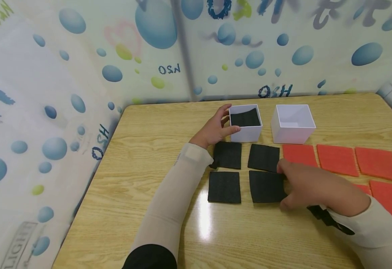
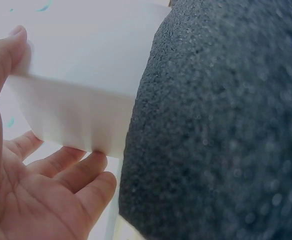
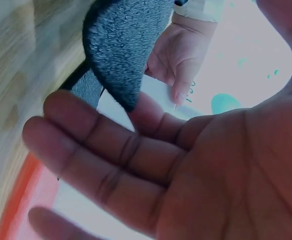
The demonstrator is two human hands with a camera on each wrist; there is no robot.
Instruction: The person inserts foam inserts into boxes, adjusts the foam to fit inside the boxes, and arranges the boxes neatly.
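Note:
My left hand (image 1: 215, 129) holds the left white box (image 1: 246, 133), its thumb on the front and its other fingers along the left side and back. A black felt square (image 1: 245, 118) stands inside that box. At the right edge of a black square (image 1: 267, 186) is my right hand (image 1: 317, 186), thumb and fingers spread apart. In the right wrist view, an index fingertip touches the corner of a black square (image 3: 128, 50). More black squares lie nearby, one at lower left (image 1: 224, 187). Dark felt (image 2: 221, 125) fills the right of the left wrist view.
A second white box (image 1: 293, 125) stands to the right, with no contents seen. Several red felt squares (image 1: 337, 160) lie in rows on the right, partly hidden by my right arm. The wooden table (image 1: 132, 186) meets a patterned curtain (image 1: 148, 74) behind and at left.

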